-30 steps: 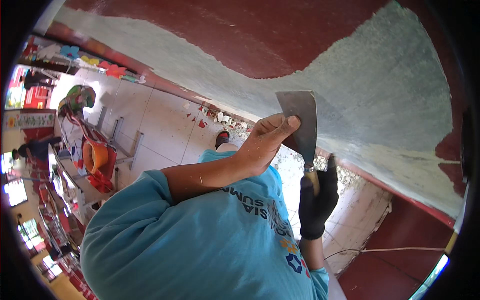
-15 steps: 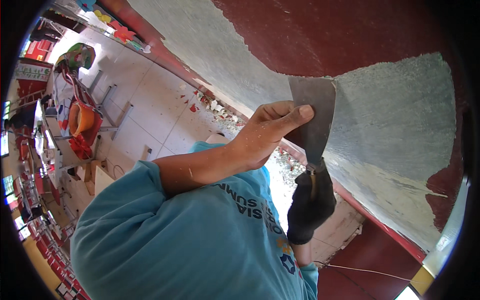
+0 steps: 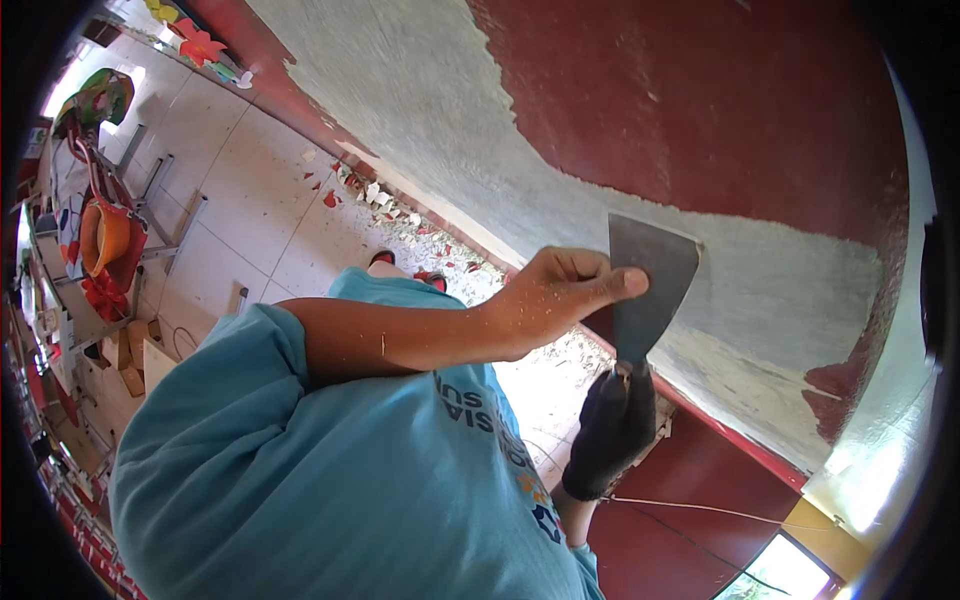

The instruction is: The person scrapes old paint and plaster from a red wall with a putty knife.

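Since the scraper (image 3: 648, 290) is just a thin, wide steel blade on a short handle, I'd guess it's light and stiff with a bit of spring, so it probably wants one hand low on the handle and the other pressing flat near the top edge, well clear of the sharp corner. Right now it sits upright against the wall (image 3: 430, 110), top edge at the line between red paint (image 3: 720, 110) and bare grey plaster. Right hand (image 3: 612, 428), in a black glove, is wrapped tight round the handle from below, while the bare left hand (image 3: 555, 300) reaches across from the left, arm bent, fingers lying on the blade face.
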Demonstrator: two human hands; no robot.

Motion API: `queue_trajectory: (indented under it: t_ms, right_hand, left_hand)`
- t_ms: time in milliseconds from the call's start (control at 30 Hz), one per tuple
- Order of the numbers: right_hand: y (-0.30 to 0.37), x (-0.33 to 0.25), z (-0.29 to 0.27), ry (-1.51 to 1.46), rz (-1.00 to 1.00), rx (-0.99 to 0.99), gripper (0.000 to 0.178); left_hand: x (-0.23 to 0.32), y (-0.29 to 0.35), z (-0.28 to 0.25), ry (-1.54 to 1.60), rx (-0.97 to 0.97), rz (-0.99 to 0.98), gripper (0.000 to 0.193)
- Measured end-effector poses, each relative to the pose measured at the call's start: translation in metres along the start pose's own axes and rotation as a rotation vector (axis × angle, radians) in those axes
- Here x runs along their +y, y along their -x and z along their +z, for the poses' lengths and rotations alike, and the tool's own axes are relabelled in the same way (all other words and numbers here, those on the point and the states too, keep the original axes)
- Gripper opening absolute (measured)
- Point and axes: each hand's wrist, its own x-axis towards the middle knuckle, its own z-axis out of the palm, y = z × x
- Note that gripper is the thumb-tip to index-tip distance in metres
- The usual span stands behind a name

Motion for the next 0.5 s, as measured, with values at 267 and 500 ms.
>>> queue_trajectory:
  t_ms: [267,500]
  right_hand:
    - [0.003,-0.023,-0.002,0.090,-0.053,0.035,0.028]
    - [0.004,-0.029,-0.010,0.071,-0.101,0.055,0.029]
  left_hand:
    - [0.016,0.000,0.014,0.088,-0.017,-0.022,0.030]
    - [0.026,0.004,0.020,0.173,-0.149,-0.014,0.033]
